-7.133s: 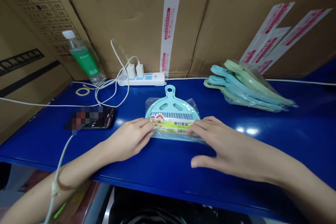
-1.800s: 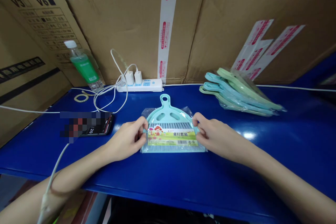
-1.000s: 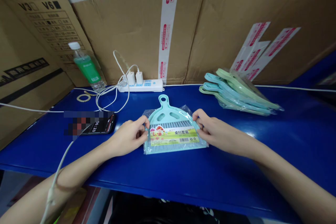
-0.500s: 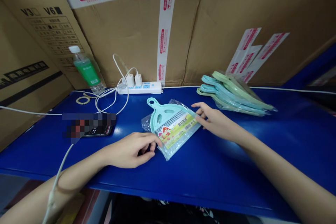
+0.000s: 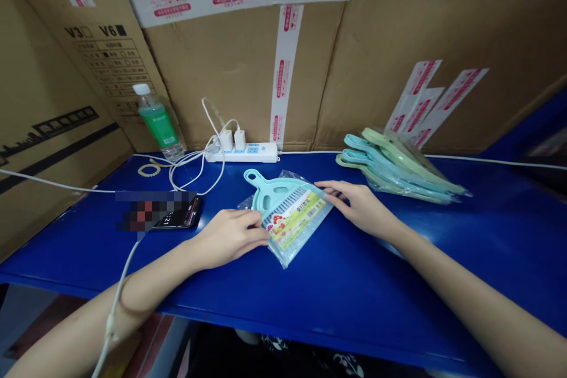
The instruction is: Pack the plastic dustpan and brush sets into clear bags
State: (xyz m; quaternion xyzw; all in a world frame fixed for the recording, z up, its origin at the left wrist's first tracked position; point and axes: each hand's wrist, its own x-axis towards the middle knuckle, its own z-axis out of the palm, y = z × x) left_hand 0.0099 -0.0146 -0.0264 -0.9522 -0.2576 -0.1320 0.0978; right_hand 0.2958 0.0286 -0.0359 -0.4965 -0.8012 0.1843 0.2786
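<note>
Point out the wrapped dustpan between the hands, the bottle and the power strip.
Wrapped dustpan (image 5: 294,221), head view: on its printed label.
Bottle (image 5: 162,127), head view: on its green label.
Power strip (image 5: 245,157), head view: front side, near the middle.

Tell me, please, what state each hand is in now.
Left hand: curled, touching the wrapped dustpan at its left edge; grip unclear.
Right hand: loosely curled, touching its right edge; grip unclear.

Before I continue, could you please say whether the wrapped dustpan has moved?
Yes, the wrapped dustpan turned, its handle swinging left relative to the power strip.
</note>
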